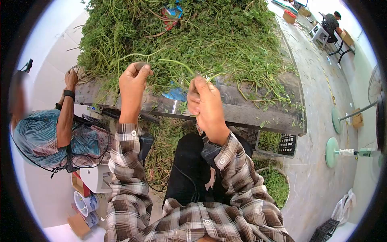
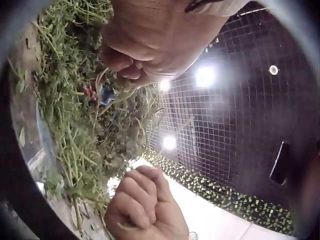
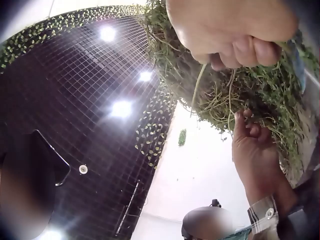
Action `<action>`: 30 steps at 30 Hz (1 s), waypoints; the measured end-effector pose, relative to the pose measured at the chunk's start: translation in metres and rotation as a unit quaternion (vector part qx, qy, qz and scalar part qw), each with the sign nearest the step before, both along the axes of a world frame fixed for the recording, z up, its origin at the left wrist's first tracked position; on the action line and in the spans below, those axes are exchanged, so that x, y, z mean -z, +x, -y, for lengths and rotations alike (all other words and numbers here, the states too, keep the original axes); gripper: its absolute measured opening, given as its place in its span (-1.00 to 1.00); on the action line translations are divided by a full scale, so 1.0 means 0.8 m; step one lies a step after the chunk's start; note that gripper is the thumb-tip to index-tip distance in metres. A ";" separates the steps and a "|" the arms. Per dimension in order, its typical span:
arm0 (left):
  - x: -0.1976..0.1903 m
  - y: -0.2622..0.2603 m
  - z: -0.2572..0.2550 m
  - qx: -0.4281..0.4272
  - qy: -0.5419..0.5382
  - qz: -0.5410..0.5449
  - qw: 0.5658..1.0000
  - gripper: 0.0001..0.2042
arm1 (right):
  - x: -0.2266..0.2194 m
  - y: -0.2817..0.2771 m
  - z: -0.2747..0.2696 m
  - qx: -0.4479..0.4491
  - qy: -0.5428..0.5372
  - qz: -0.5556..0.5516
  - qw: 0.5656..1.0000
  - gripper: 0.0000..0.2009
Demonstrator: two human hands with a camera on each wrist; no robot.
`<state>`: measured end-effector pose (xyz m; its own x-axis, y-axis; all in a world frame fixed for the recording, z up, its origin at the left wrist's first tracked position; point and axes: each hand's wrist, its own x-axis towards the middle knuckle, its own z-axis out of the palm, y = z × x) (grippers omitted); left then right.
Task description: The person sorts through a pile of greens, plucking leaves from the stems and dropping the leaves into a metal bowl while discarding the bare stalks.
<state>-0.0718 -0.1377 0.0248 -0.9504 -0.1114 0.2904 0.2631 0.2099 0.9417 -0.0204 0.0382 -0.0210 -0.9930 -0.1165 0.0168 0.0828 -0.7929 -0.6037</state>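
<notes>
My left hand (image 1: 134,85) is raised in front of the heap and pinches a thin plant stem (image 3: 231,92) between thumb and fingertips. To its right, my right hand (image 1: 206,105) has its fingers curled round a green stem (image 1: 177,63) that arches out to the left, with a short sprig above the thumb. Both hands hover over the near edge of a wooden table (image 1: 242,114). Behind them spreads a big heap of leafy green plants (image 1: 242,48). In the left wrist view the right hand's fist (image 2: 145,205) appears below the left hand.
Blue and red plastic (image 1: 171,16) lies in the heap, and a blue scrap (image 1: 175,94) near the table edge. A person (image 1: 60,133) sits at the left, reaching to the heap. Below stand a black crate (image 1: 287,144) and a basket (image 1: 287,181) with greens. A fan (image 1: 332,152) stands right.
</notes>
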 end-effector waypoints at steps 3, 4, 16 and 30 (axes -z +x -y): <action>0.005 0.022 -0.007 -0.028 -0.041 0.013 0.999 -0.88 | -0.001 0.002 0.008 -0.030 0.019 0.000 0.999 -0.75; 0.009 0.032 -0.011 -0.015 -0.020 0.008 1.000 -0.89 | -0.003 0.003 0.011 -0.034 0.034 0.012 0.999 -0.78; 0.019 0.089 0.005 -0.015 -0.071 -0.026 0.997 -0.90 | -0.009 0.012 0.029 0.181 0.238 -0.129 0.946 -0.81; 0.010 0.112 0.009 -0.044 -0.250 -0.138 0.957 -0.89 | 0.007 0.015 0.048 0.110 0.448 -0.233 0.856 -0.83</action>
